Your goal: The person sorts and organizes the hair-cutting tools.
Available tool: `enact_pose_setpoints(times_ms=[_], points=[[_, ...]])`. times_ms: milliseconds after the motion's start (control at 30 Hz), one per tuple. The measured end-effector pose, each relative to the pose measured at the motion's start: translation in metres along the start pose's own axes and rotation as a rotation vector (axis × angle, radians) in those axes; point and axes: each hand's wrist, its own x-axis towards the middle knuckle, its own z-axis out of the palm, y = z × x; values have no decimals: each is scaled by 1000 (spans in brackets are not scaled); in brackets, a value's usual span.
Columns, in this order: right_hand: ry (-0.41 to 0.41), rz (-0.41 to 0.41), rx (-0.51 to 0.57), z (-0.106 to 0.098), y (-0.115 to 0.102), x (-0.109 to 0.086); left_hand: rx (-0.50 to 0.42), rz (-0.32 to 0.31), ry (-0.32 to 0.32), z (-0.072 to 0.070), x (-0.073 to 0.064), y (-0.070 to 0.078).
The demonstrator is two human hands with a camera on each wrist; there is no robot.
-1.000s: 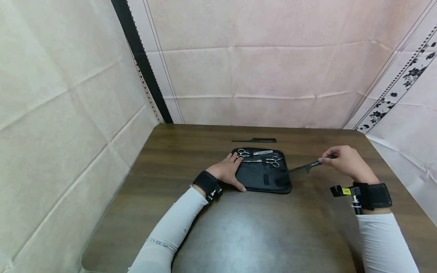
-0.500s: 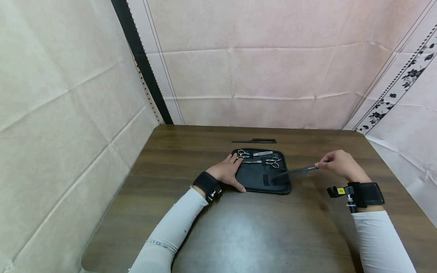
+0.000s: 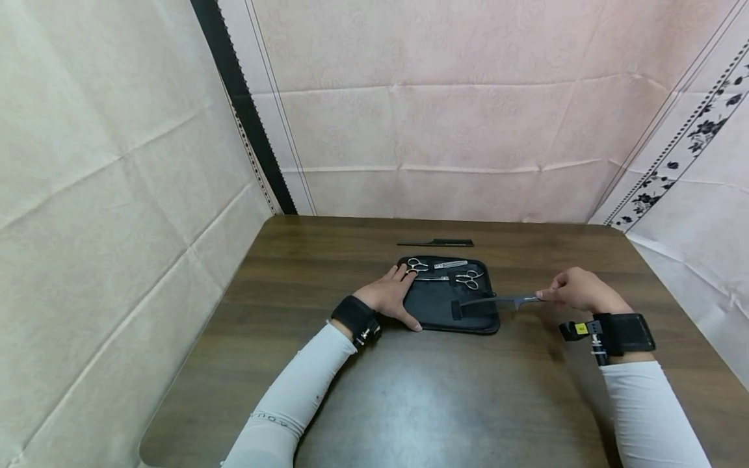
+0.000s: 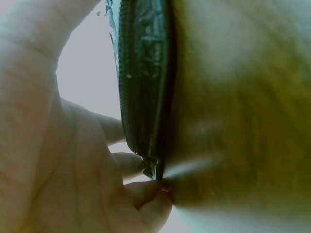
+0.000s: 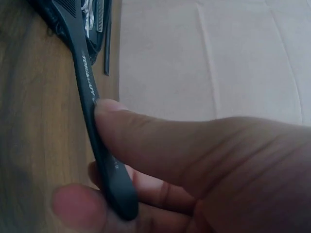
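A black zip case [image 3: 430,309] lies opened flat on the table. My left hand [image 3: 389,297] rests on its left edge with fingers spread, and in the left wrist view the fingertips touch the zipped side [image 4: 141,87]. My right hand [image 3: 579,290] pinches the handle of a black comb [image 3: 517,301] between thumb and fingers. White lettering shows on the comb's handle [image 5: 87,82] in the right wrist view. The comb's far end reaches over the case, right at a small black loop [image 3: 456,310]. Two pairs of silver scissors [image 3: 469,281] sit in the case's upper half.
Behind the case lies a second black comb [image 3: 450,243] with a thin tail pointing left. The brown wooden table [image 3: 374,403] ends at a pale cloth backdrop [image 3: 468,130], with another cloth wall [image 3: 117,227] on the left.
My right hand has moved left and nearer to me, carrying the comb further over the case until its end meets the loop. The left hand stays in place.
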Motion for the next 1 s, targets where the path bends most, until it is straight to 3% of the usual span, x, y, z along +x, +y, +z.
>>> enact_pose_setpoints(times_ms=[500,767,1000], points=[[-176,73,57,10,10,2,26,7,21,1,0,-2],[-190,83,52,11,16,5,27,3,12,2,1,-4],[-171,97,68,10,16,5,-53,68,-47,-4,1,-16]])
